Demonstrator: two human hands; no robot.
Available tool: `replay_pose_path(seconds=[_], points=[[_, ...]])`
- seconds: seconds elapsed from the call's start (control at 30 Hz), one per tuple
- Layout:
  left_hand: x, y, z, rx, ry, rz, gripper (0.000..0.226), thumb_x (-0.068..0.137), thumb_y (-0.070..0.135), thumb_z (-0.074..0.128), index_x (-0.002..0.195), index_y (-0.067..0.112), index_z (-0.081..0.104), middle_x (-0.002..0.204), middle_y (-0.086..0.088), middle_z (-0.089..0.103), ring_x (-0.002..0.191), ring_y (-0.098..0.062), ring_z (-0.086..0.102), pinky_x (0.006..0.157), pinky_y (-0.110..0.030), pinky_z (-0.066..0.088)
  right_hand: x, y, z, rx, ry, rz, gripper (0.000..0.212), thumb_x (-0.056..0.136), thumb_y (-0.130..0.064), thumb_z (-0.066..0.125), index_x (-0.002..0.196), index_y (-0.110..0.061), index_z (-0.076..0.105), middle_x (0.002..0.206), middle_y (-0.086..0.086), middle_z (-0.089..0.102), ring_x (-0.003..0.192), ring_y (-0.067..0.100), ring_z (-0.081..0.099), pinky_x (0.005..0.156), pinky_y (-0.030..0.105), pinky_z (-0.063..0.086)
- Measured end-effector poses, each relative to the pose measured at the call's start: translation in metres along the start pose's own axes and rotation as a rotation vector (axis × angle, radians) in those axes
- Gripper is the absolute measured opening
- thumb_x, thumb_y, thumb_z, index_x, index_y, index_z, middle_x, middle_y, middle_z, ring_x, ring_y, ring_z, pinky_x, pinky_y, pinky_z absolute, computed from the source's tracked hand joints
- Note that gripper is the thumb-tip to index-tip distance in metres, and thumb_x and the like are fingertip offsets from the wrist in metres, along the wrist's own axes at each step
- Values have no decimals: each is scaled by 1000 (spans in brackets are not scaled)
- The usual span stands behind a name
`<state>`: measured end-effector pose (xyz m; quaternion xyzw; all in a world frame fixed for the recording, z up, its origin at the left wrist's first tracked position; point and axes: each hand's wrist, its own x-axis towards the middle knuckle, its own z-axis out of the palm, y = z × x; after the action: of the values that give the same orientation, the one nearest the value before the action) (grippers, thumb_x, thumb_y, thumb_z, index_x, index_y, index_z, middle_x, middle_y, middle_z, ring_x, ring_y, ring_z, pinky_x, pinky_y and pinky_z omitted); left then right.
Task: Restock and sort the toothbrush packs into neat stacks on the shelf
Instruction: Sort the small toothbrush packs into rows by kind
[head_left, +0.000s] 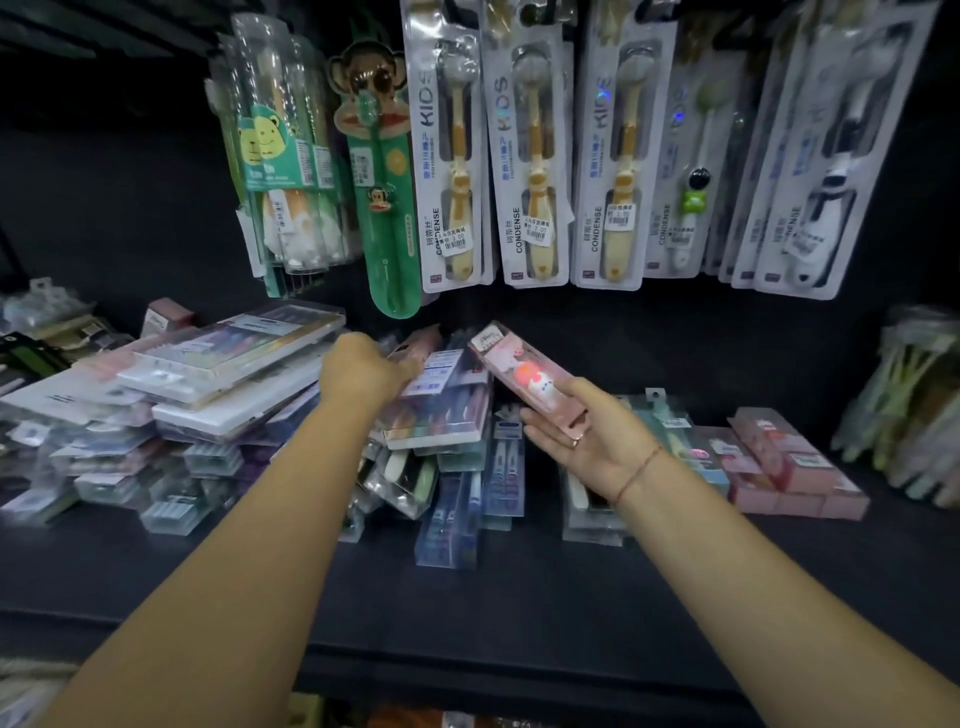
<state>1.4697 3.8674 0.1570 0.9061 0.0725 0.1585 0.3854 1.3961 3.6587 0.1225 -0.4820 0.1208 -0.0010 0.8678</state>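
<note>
pink pack (522, 371): clear front, tilted, raised at centre
left heap (218, 379): flat packs, askew
right pink boxes (795, 467): stacked neatly

Bare shelf (519, 597) front; packs (208, 415) behind

A black shelf board (519, 597) runs beneath the left hand (369, 371) and the right hand (587, 441); its bare front strip lies nearer the viewer than either. Behind both hands rises a dark, matte back panel (130, 208), broadest to the left of the left hand. Above and left of that hand, faint edges of an upper shelf (78, 31) show. Below the forearms the front lip (519, 660) drops to a dim lower tier (363, 717). Light comes from the front; the recesses are black.
</note>
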Motion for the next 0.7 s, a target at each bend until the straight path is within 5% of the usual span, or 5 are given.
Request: replay_pose_path(seconds=[0.1, 0.23, 0.47, 0.63, 0.7], points=[[-17, -6, -3, -217, 146, -51, 30, 86, 28, 73, 106, 6, 71, 99, -8, 70, 94, -29, 66, 84, -39, 54, -20, 1, -18, 91, -12, -14, 10, 95, -15, 58, 98, -6, 63, 88, 16, 69, 80, 25, 68, 65, 30, 61], [-61, -26, -14, -524, 245, -157, 37, 89, 35, 67, 120, 16, 65, 113, -4, 68, 99, -28, 66, 90, -47, 54, -39, 0, -41, 160, -20, -44, 8, 91, -12, 62, 94, -5, 64, 84, 12, 72, 75, 20, 69, 63, 24, 60], [-152, -27, -27, -959, 188, -303, 25, 102, 33, 49, 102, 11, 61, 80, -7, 64, 58, -15, 57, 47, -23, 49, -67, -15, -93, 88, -11, -193, 16, 66, -24, 72, 80, -16, 71, 76, 0, 66, 68, 9, 56, 61, 20, 52], [-194, -3, 1, -1091, 57, -317, 28, 102, 33, 45, 100, 11, 62, 72, -6, 58, 48, -11, 53, 41, -22, 43, -66, -40, -156, 40, 101, -232, 71, 67, -43, 83, 126, -10, 62, 116, 13, 69, 107, 29, 66, 88, 45, 56], [-203, 12, 17, -1051, -59, -324, 26, 102, 33, 46, 97, 14, 64, 75, -7, 60, 50, -13, 53, 44, -25, 42, -58, -54, -179, -55, 220, -254, 62, 80, -42, 76, 126, -3, 61, 118, 22, 66, 107, 36, 64, 88, 51, 55]])
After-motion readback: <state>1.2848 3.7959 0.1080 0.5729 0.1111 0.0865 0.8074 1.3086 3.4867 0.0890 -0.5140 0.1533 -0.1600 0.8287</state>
